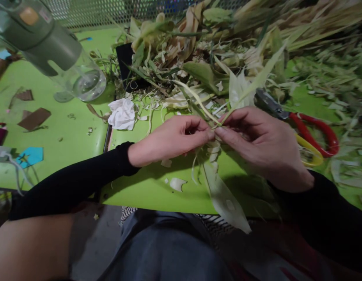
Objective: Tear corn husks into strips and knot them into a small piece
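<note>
My left hand (172, 138) and my right hand (259, 142) meet over the green table (146, 187), both pinched on the same bundle of pale leaf strips (216, 152). One long strip (224, 199) hangs down past the table's front edge. Other strips rise from the pinch toward the pile behind. Both arms wear black sleeves.
A heap of cut leaves and husks (204, 50) fills the back of the table. Red and yellow handled scissors (304, 127) lie right of my right hand. A clear bottle with a grey-green cap (52, 54) stands at the left, beside a crumpled white tissue (122, 113) and paper scraps (33, 119).
</note>
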The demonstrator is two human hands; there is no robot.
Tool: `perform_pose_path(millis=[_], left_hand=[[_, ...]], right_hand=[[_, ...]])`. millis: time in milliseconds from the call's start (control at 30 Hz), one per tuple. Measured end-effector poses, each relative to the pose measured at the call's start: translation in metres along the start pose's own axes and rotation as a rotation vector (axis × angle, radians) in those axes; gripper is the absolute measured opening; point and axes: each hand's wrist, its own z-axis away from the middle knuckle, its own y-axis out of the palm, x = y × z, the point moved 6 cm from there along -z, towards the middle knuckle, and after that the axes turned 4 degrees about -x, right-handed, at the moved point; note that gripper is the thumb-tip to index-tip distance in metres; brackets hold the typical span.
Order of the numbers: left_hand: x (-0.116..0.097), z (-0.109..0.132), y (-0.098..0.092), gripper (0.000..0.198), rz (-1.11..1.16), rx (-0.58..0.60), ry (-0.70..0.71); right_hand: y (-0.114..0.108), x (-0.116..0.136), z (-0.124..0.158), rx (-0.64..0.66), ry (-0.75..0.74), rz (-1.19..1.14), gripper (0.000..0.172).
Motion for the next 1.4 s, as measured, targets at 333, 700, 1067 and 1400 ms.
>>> perform_pose_path(millis=[333, 700, 1067, 1400], left_hand=[[-0.015, 0.011, 0.005, 0.035, 0.008, -0.015, 0.005], [-0.026, 0.016, 0.004, 0.027, 0.017, -0.019, 0.071], [-0.012, 0.005, -0.006, 0.034, 0.074, -0.086, 0.116], [-0.001, -0.004, -0.007, 0.024, 0.163, -0.139, 0.181]], right_hand=[[-0.002, 0.002, 0.005, -0.013, -0.094, 0.183, 0.006], [-0.001, 0.009, 0.010, -0.016, -0.139, 0.230, 0.006], [-0.003, -0.002, 0.008, -0.104, -0.117, 0.024, 0.008], [0.004, -0.002, 0.008, -0.075, -0.012, -0.090, 0.014]])
